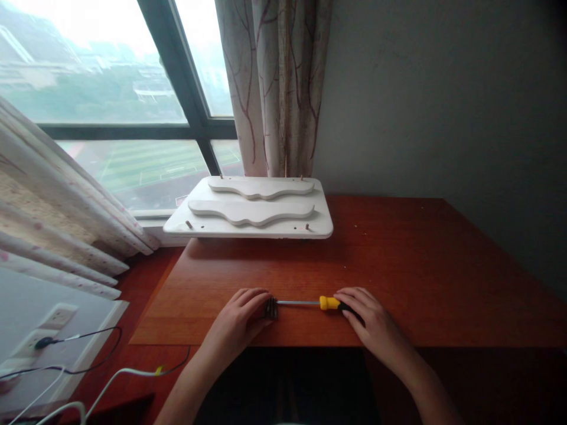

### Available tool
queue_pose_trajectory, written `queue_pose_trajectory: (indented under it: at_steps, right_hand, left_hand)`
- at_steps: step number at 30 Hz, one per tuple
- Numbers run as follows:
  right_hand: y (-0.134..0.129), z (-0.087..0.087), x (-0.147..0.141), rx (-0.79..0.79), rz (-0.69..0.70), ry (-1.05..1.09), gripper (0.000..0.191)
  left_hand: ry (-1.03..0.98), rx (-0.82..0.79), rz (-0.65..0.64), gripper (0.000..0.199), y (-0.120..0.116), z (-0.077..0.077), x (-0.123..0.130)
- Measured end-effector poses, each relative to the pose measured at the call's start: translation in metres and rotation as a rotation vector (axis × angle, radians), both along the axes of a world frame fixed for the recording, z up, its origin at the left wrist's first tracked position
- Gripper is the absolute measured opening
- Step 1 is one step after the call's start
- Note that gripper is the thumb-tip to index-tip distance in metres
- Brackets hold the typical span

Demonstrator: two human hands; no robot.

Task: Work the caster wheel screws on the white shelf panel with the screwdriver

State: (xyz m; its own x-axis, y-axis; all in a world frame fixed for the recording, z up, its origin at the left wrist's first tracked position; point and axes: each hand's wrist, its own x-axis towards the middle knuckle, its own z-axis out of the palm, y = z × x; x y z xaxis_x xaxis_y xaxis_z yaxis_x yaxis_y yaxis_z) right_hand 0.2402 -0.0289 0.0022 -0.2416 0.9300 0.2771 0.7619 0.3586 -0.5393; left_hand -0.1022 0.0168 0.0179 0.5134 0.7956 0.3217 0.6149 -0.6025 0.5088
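Observation:
Close to the front edge of the table (420, 283), my right hand (364, 310) is wrapped round the black end of a screwdriver (328, 303) with a yellow and black handle. Its metal shaft lies level and points left. My left hand (245, 313) grips several short, dark, screw-like pieces (271, 308) between thumb and fingers; their exact kind is too small to make out. The screwdriver's tip reaches these pieces, but I cannot tell whether it touches them. Further back rests a white board (261, 229) with two wavy white strips (252, 211) and short pegs standing up near its corners.
Behind the board are a window (190, 127) and a patterned curtain (283, 88). A grey wall (420, 100) borders the table at the back right. At the lower left, cables (128, 370) run from wall sockets (57, 317). Tiny light crumbs dot the tabletop.

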Motion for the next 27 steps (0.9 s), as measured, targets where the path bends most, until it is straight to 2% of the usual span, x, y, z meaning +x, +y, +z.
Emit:
queue_pose_trajectory:
  at_steps: [9,15,19,27]
  right_hand:
    - [-0.001,0.001,0.000,-0.003,-0.011,-0.007,0.038]
    - [-0.001,0.000,0.000,-0.011,-0.012,-0.013,0.037]
    - [0.000,-0.001,0.000,0.008,-0.026,-0.018,0.037]
    - [-0.001,0.000,0.001,0.007,-0.020,-0.024,0.036]
  left_hand:
    - [0.000,0.035,0.022,0.027,0.006,-0.003,-0.007]
    - [0.031,0.044,-0.013,0.035,0.013,-0.003,-0.003]
    - [0.019,0.020,-0.040,0.033,0.016,-0.001,-0.001]
    - [-0.040,0.021,-0.011,0.028,0.009,-0.004,-0.005]
